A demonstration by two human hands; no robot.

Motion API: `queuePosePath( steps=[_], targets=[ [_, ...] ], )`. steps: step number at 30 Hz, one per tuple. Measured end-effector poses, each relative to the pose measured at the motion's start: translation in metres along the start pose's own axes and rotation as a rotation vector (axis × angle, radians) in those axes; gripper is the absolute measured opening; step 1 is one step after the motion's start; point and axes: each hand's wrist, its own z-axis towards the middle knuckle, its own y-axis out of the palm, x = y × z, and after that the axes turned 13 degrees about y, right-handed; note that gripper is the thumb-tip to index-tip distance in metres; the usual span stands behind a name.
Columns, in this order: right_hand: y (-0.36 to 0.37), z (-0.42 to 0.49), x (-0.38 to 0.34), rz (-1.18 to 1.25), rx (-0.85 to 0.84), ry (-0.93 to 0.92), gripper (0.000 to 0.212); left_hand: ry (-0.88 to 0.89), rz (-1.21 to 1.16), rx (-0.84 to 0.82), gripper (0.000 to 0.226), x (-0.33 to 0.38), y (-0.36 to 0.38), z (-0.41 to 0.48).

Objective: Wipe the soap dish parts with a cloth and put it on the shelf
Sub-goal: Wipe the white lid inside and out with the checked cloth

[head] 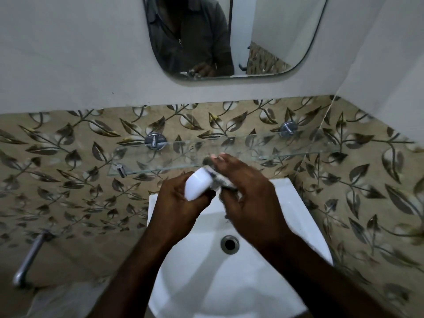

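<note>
My left grip [176,203] is clenched around the white soap dish part [198,184], fingers curled under it and thumb over its near edge, holding it tilted above the far rim of the white sink [298,214]. My right grip [247,191] holds the grey-and-white cloth [226,183] against the right side of the part; the cloth is bunched under my fingers and that hand is blurred. Both sit just on the near side of the glass shelf [275,145], which is fixed to the leaf-patterned tiles. The drain [230,244] lies below my wrists, a chrome tap [29,258] is far left, and the mirror [275,31] hangs above.
</note>
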Motion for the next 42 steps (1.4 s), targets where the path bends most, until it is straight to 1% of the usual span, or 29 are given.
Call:
queuePosePath(
  steps=[2,4,5,7,8,9,10,13,15,17,18,20,22,23,24,26,27,29,32,34,35,37,39,40,42],
  targets=[
    [0.002,-0.006,-0.01,-0.052,-0.014,-0.126,0.057,0.04,-0.038,-0.019,0.013,0.002,-0.001,0.0],
    [0.002,-0.004,-0.005,-0.028,-0.03,-0.163,0.058,0.037,-0.032,0.011,0.013,0.001,-0.002,-0.001],
    [0.001,0.0,0.002,0.02,-0.041,-0.125,0.061,0.02,-0.025,0.037,0.014,-0.001,-0.002,-0.002],
    [-0.002,0.008,0.017,0.146,-0.063,0.038,0.063,-0.026,0.023,0.077,0.014,-0.003,-0.001,-0.004],
    [-0.004,0.01,0.021,0.169,-0.059,0.1,0.061,-0.041,0.041,0.079,0.015,-0.004,0.0,-0.005],
    [-0.005,0.01,0.021,0.149,-0.045,0.118,0.061,-0.048,0.039,0.077,0.015,-0.003,0.001,-0.005],
    [-0.005,0.008,0.017,0.107,-0.026,0.094,0.061,-0.042,0.023,0.076,0.014,-0.002,0.003,-0.004],
    [-0.004,-0.003,-0.003,-0.007,0.002,-0.114,0.059,0.038,-0.046,0.051,0.018,0.003,0.004,0.0],
    [-0.004,-0.003,-0.006,0.003,-0.028,-0.178,0.06,0.07,-0.089,0.052,0.024,0.005,0.002,0.0],
    [-0.003,0.005,0.005,0.106,-0.078,-0.105,0.061,0.04,-0.115,0.105,0.029,0.004,0.001,-0.001],
    [-0.003,0.01,0.013,0.179,-0.103,-0.026,0.06,0.014,-0.117,0.142,0.03,0.003,0.0,-0.002],
    [-0.007,0.018,0.027,0.335,-0.158,0.174,0.05,-0.014,-0.145,0.197,0.03,0.002,-0.001,-0.005],
    [-0.01,0.021,0.036,0.538,-0.308,0.355,0.036,-0.014,-0.24,0.243,0.034,0.003,-0.005,-0.005],
    [-0.011,0.021,0.037,0.66,-0.396,0.407,0.03,0.006,-0.292,0.246,0.037,0.004,-0.008,-0.004],
    [-0.01,0.02,0.038,0.793,-0.459,0.447,0.03,0.03,-0.337,0.23,0.041,0.005,-0.009,-0.003],
    [-0.009,0.018,0.035,1.041,-0.507,0.508,0.042,0.05,-0.43,0.184,0.048,0.007,-0.007,-0.002],
    [-0.008,0.018,0.033,1.121,-0.508,0.527,0.05,0.033,-0.472,0.171,0.049,0.007,-0.006,-0.002],
    [-0.006,0.02,0.032,1.187,-0.493,0.538,0.06,-0.03,-0.539,0.155,0.053,0.003,-0.005,-0.003],
    [-0.007,0.021,0.035,1.16,-0.459,0.542,0.058,-0.087,-0.61,0.091,0.064,-0.008,-0.005,-0.005],
    [-0.008,0.02,0.036,1.115,-0.433,0.535,0.058,-0.105,-0.628,0.077,0.066,-0.013,-0.004,-0.006],
    [-0.009,0.02,0.037,1.07,-0.415,0.53,0.057,-0.109,-0.624,0.076,0.066,-0.015,-0.005,-0.006],
    [-0.014,0.021,0.038,0.904,-0.376,0.501,0.054,-0.106,-0.578,0.069,0.065,-0.016,-0.011,-0.003],
    [-0.02,0.024,0.039,0.729,-0.368,0.45,0.049,-0.07,-0.477,0.03,0.068,-0.014,-0.024,0.002],
    [-0.022,0.026,0.039,0.679,-0.38,0.423,0.047,-0.037,-0.37,-0.014,0.068,-0.011,-0.03,0.005],
    [-0.024,0.028,0.038,0.646,-0.41,0.405,0.044,0.041,-0.012,-0.15,0.058,-0.002,-0.033,0.011]
  ],
)
